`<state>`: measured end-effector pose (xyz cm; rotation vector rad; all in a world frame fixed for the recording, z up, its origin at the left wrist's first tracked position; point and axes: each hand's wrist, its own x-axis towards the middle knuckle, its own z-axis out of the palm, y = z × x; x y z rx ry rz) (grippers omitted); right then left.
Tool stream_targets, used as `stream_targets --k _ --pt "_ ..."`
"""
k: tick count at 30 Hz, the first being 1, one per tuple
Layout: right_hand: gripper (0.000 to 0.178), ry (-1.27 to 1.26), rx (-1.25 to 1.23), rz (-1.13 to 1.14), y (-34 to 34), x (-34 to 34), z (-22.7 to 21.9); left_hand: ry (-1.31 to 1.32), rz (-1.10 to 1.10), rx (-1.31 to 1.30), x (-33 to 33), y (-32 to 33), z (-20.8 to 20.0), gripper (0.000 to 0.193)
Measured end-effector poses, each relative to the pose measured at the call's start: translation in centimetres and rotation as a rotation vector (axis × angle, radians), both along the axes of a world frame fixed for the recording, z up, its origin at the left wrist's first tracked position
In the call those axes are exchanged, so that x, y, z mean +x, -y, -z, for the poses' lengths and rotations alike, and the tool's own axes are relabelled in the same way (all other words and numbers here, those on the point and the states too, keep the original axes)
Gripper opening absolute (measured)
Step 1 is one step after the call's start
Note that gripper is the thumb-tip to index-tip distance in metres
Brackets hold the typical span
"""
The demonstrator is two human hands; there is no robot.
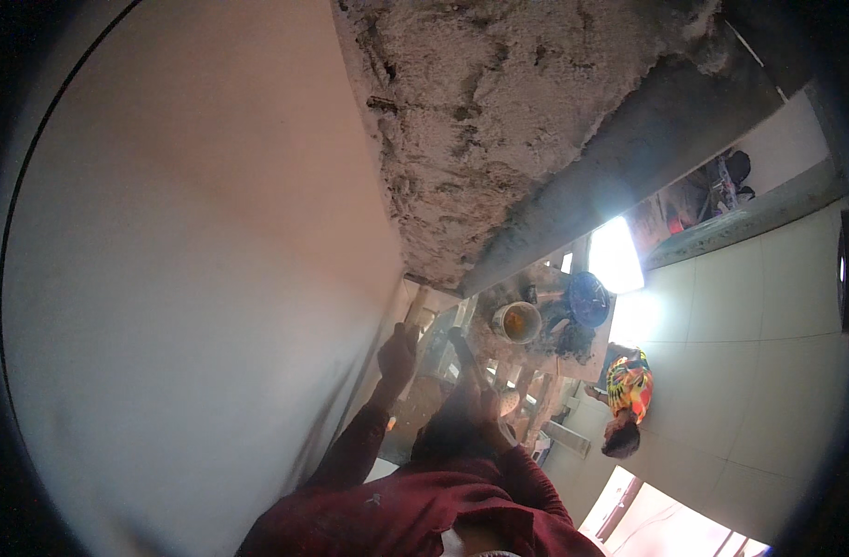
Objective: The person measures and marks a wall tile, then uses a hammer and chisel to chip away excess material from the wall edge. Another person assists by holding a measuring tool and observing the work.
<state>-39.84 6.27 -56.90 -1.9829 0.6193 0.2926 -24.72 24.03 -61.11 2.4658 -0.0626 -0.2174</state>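
Note:
My left hand [398,357] is raised beside the smooth pale wall [211,232], its fingers closed around a narrow, light-coloured strip [417,304]. The strip's upper end is near the lower corner of a rough, broken patch of plaster [499,121]; I cannot tell whether they touch. To its right, my right hand [488,401] is closed on the handle of what looks like a hammer [459,340], its dark head pointing up toward the left hand. The hammer head is apart from the strip. Shadow blurs the fingers of both hands.
Below stands a dusty platform [559,360] with a bucket [517,322] holding something orange and a dark blue basin [589,299]. A person in a bright patterned shirt [629,388] is at the right. A bright opening [616,256] lies beyond the platform.

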Motion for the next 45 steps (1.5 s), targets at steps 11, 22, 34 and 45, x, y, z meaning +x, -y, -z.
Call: stream_targets --k 11,22,34,45 --pt "0.039 0.067 -0.055 0.009 -9.9 -1.7 6.0 -0.135 -0.106 -0.485 -1.0 -8.5 8.8 0.039" --pt "0.039 0.051 -0.280 -0.109 -16.1 -8.2 13.8 0.465 0.105 -0.789 -9.8 -15.1 13.2 0.038" --pt "0.044 0.182 -0.325 -0.262 -12.1 -12.1 19.8 0.615 -0.041 -0.846 -4.9 -10.8 10.7 0.043" --pt "0.060 0.111 -0.353 -0.243 -6.3 -11.1 18.3 0.325 -0.077 -1.054 -5.1 -4.6 4.6 0.060"
